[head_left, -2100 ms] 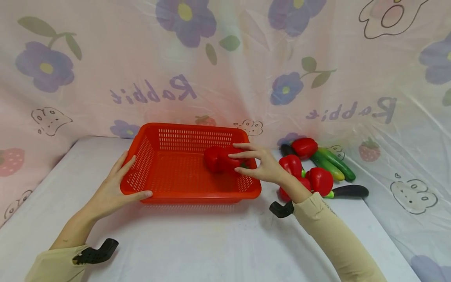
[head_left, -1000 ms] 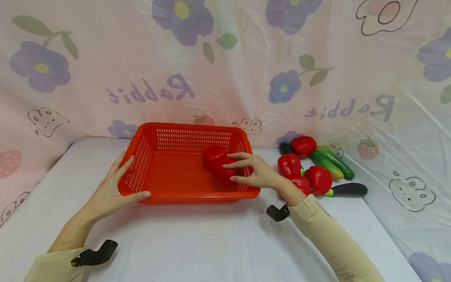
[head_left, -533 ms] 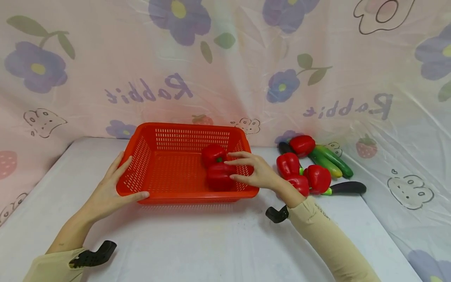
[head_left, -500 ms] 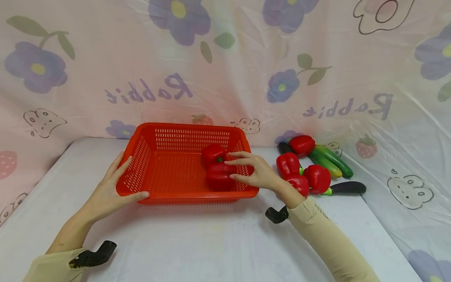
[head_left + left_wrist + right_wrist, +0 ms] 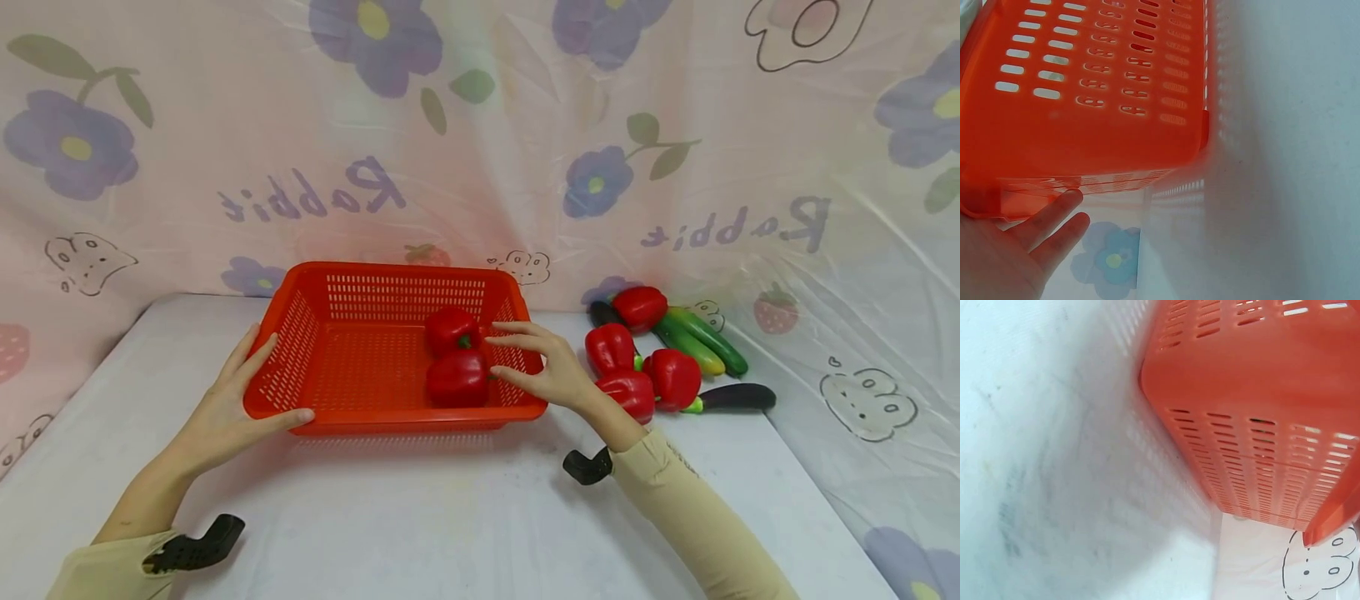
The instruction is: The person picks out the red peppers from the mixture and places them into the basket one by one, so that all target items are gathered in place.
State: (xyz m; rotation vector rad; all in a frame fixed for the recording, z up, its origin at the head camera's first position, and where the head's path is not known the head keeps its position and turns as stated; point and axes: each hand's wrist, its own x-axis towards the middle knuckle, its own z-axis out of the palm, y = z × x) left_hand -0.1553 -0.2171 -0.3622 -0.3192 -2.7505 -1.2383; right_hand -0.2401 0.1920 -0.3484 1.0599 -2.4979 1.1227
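Red basket (image 5: 397,419) is touched at left rim by left hand (image 5: 225,408), fingers apart. Two red peppers (image 5: 456,381) are set in its right half, beside right hand (image 5: 551,367), fingers also apart.

Head view: evenly, moderately lit; softly shadowed on table (image 5: 465,525) below basket (image 5: 405,423); glinting on red peppers (image 5: 456,382). Wrist views: hazier, grey-shadowed beside basket; perhaps slightly out of focus.
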